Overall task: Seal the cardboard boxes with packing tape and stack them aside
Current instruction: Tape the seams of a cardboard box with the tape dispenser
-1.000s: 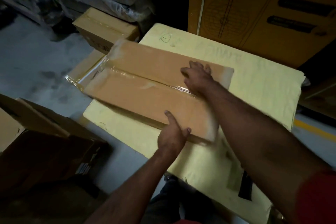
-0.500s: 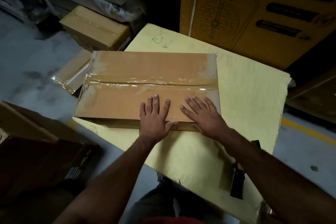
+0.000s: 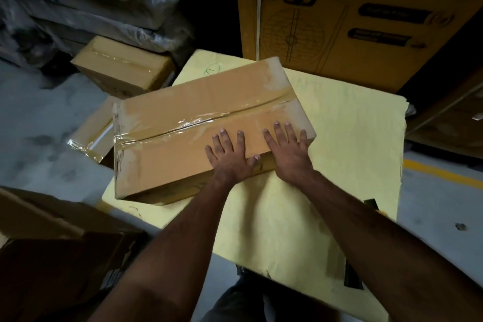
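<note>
Both hands, left hand (image 3: 230,157) and right hand (image 3: 288,151), press flat with fingers spread on the near right part of the taped cardboard box (image 3: 198,128); it lies askew at the far left corner of the yellow sheet (image 3: 339,165); 2 other sealed boxes (image 3: 122,65) sit on the floor beyond.

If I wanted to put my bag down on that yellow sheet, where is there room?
The yellow sheet is bare right of the taped box, out to its right edge, and in front of the box, though the forearms cross there. The left side is crowded: the box overhangs it, with both the left hand and right hand flat on top.
</note>
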`<state>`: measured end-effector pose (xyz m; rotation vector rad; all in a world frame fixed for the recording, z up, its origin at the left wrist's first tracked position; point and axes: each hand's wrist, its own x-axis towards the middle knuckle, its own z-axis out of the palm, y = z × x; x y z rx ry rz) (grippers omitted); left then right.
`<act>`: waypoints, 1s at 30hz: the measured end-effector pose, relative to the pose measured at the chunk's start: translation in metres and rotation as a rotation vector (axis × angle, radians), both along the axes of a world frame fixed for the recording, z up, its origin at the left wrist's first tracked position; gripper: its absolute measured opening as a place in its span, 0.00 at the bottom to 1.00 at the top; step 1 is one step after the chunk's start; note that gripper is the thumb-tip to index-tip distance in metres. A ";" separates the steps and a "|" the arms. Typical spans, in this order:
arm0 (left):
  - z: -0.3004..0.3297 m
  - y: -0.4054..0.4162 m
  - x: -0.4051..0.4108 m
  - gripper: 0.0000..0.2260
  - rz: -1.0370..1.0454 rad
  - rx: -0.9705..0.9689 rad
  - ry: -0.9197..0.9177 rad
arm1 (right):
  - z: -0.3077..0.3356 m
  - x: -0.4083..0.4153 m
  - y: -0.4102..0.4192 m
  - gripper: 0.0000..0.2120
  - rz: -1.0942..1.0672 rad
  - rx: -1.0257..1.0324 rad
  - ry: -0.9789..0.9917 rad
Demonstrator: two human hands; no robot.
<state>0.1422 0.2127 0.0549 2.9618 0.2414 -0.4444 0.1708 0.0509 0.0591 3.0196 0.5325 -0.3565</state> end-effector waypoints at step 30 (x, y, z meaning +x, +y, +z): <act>-0.104 -0.169 -0.206 0.22 -0.395 -0.267 0.582 | -0.176 -0.217 -0.185 0.29 -1.264 0.624 0.418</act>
